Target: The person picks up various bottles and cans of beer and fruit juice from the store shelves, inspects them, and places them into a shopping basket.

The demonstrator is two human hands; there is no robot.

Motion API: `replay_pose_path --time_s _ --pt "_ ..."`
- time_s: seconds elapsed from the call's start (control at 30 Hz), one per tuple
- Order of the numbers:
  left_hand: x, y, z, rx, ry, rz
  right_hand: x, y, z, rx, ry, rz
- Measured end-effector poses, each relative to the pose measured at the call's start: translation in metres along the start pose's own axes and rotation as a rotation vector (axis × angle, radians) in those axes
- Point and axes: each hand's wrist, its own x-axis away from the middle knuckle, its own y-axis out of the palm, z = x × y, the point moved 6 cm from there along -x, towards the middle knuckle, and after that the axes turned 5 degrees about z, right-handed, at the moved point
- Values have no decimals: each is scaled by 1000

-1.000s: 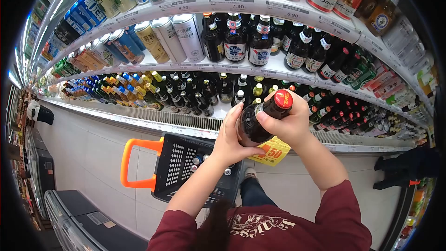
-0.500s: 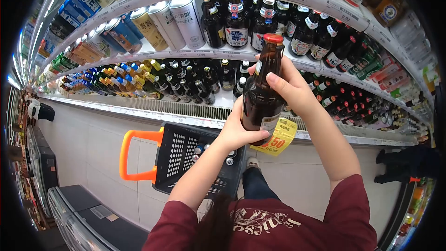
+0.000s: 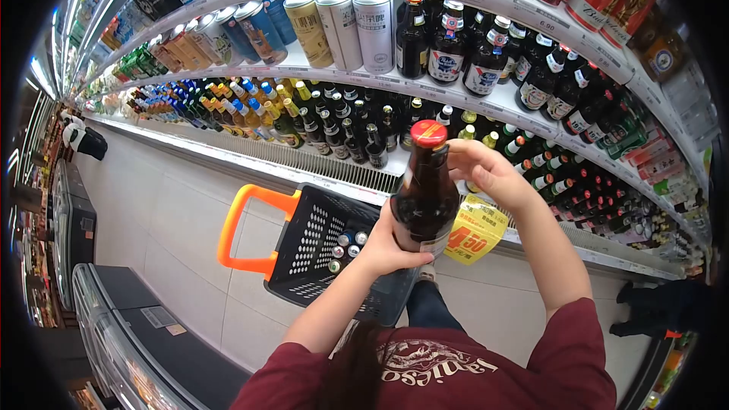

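Observation:
A dark brown beer bottle (image 3: 427,196) with a red cap stands nearly upright in front of me. My left hand (image 3: 389,247) is wrapped around its lower part, the thumb lying across the label. Beside the bottle's neck is my right hand (image 3: 490,173), its fingers loosely curved and apart, fingertips right at the neck's edge. Below and left of the bottle sits a black shopping basket (image 3: 285,273) with an orange handle (image 3: 231,231). Several cans (image 3: 348,247) lie inside it.
Shelves of bottled and canned beer curve across the front, with a price rail (image 3: 342,76) along each edge. A yellow price tag (image 3: 474,231) sticks out just right of the bottle. Dark cabinets (image 3: 159,334) stand at lower left. People are at the far left (image 3: 85,139) and right (image 3: 661,307).
My right hand has loosened from the bottle's neck and shifted right. The bottle has come lower, its cap tipped toward me. The view has turned, showing more of the basket's cans.

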Motion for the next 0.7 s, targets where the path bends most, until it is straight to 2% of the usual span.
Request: replay_pose_path --time_s 0.07,0.13,0.23,0.33,0.4,0.47,0.5,0.57,0.6,0.67,0.7 --pt "13 -22 1 -146 11 74 -7 -42 28 310 95 147" --pt "20 -39 9 -216 16 150 -7 -102 54 550 171 523" --pt "25 -57 38 -286 9 254 -13 -191 62 691 31 996" --pt "19 -63 62 -352 27 304 -37 -230 23 962 -87 1178" --pt "12 -64 66 -348 43 306 -60 -231 -3 1032 -87 1127" --pt "3 -63 64 -318 77 297 -82 -238 -14 1186 -191 1054" --pt "-4 -61 66 -374 122 244 -89 -241 -16 1109 -221 1002" --pt "-19 -57 54 -226 113 157 -104 -244 -21 980 -254 871" --pt "-26 -54 48 -151 108 115 -113 -281 1 787 -208 837" --pt "-41 -43 41 61 -29 14 -115 -285 4 531 -213 838" --pt "-49 -38 44 155 -62 -23 -119 -309 12 673 -168 839"
